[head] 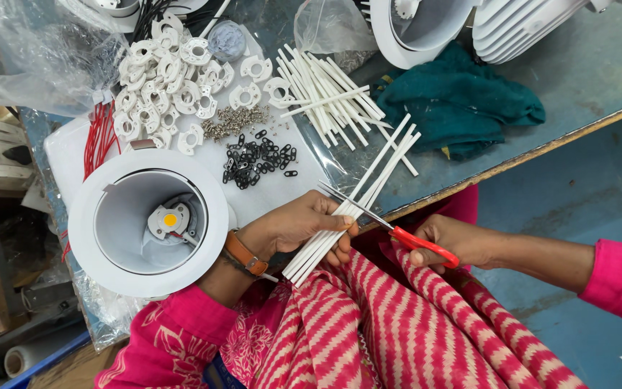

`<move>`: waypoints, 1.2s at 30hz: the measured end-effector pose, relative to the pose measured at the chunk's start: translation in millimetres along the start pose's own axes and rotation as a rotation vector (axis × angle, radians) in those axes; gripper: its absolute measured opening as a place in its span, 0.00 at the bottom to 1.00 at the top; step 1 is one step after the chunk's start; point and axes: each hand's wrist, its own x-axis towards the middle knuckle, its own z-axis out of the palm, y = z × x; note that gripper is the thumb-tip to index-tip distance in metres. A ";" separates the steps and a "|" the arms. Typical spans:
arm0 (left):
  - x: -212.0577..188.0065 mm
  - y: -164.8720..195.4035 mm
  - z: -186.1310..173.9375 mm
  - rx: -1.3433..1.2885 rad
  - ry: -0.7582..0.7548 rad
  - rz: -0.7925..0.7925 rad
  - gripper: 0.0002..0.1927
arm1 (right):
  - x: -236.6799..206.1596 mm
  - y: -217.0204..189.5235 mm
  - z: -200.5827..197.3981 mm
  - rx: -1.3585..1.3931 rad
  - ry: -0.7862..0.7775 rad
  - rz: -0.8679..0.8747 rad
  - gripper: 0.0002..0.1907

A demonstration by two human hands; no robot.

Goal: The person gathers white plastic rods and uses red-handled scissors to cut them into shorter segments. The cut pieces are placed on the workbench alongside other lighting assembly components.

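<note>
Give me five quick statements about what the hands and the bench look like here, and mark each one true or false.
1. The left hand holds a bundle of white tubes. True.
2. The right hand holds scissors with blue handles. False: the handles are red.
3. The scissor blades lie across the held white tubes. True.
4. The round white lamp housing sits to the right of the teal cloth. False: it sits far to the left of it.
5. The small black parts lie inside the lamp housing. False: they lie on the white sheet beside it, below the white ring-shaped pieces.
</note>
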 end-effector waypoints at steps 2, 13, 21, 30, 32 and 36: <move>-0.3 0.3 0.7 0.009 -0.005 0.010 0.14 | 0.3 -2.4 1.4 -0.007 0.029 0.028 0.26; -0.3 -0.3 0.1 -0.030 -0.019 0.187 0.16 | -12.6 -29.3 -10.3 0.092 -0.118 -0.214 0.42; 36.0 33.5 -7.7 0.047 0.454 0.590 0.15 | -1.3 -44.5 -29.3 0.415 0.040 -0.521 0.43; 67.5 114.1 -60.4 0.608 1.159 0.642 0.17 | -9.6 -33.8 -15.2 0.436 0.123 -0.592 0.45; 69.9 122.1 -65.7 0.721 1.213 0.708 0.16 | -8.9 -29.1 -13.9 0.483 0.133 -0.594 0.46; 67.1 125.1 -64.2 0.573 1.140 0.706 0.14 | -8.8 -16.8 -12.7 0.615 0.086 -0.664 0.46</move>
